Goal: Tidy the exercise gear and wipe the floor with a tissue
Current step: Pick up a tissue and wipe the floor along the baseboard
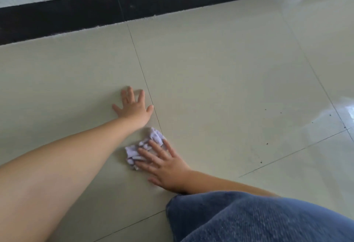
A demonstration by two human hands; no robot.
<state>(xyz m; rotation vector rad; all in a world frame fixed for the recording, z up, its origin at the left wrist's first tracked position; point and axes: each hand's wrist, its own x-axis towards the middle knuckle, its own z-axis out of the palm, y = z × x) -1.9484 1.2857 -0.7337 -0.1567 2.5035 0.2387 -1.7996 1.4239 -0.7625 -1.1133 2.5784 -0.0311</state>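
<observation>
Head view shows the person low over the tiled floor [220, 73], one denim-covered knee [258, 218] at the lower right. The left hand [133, 106] lies open and flat on a tile, fingers spread, holding nothing and seemingly bearing weight. The right hand [164, 167] is open too, palm down, pressing a crumpled pale tissue [141, 146] against the floor just beside a grout line [145, 83]; the tissue is pinned under the fingers, not gripped. No exercise gear is in view. The glossy tiles look slick, so the bracing hand could slide if the person leans further. The thin tissue may tear or ball up under hard pressure. Dark specks [266, 143] lie well apart to the right, and short strokes could miss them.
</observation>
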